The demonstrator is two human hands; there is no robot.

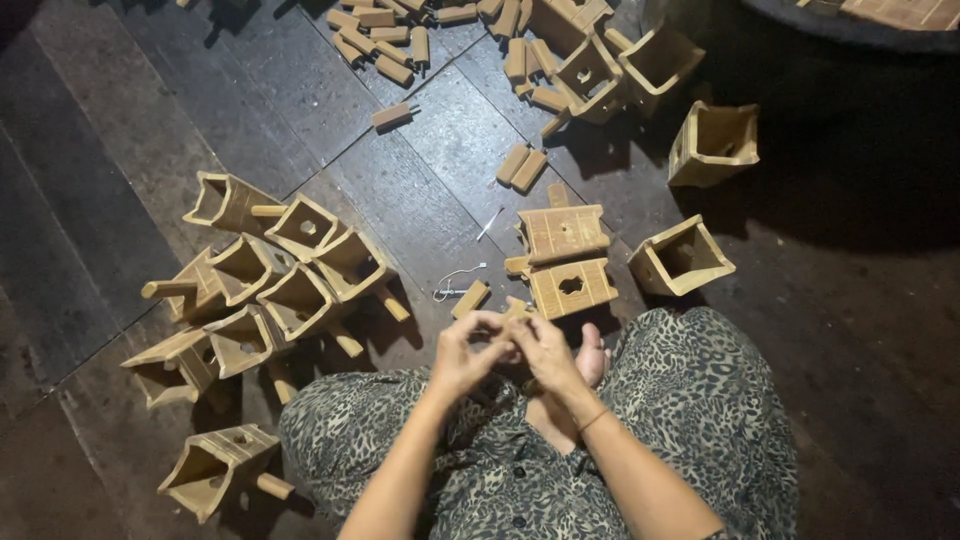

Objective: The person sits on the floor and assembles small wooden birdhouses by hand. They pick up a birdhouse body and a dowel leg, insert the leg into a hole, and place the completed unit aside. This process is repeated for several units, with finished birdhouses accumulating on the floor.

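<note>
- Left hand and right hand meet over the lap, fingertips pinched together on something small — too small and hidden to identify; looks like a thin cord or a small wooden bit, cannot tell which.
- Both sets of fingers curled in a fine pinch, not released, no full fist.
- Directly in front of the hands: two flat slatted box pieces, stacked edge to edge, one with a round hole, the nearer with a shaped cutout. Pale bamboo-like strips, ribbed surface.
- Small wooden peg and a thin white string lie on the floor just beside the left hand.
- Judging progress: left cluster of finished boxes — open tapered square mouths, peg handles sticking out, hole in one face — looks assembled. One more by the left knee.
- Open boxes at right show no pegs from this angle; likely pending.
- Loose peg pile at top, well apart from the hands — plenty of stock, so a fair amount seems left.
- Floor: dark worn planks, slight sheen. Leopard-print garment covers the crossed legs.
</note>
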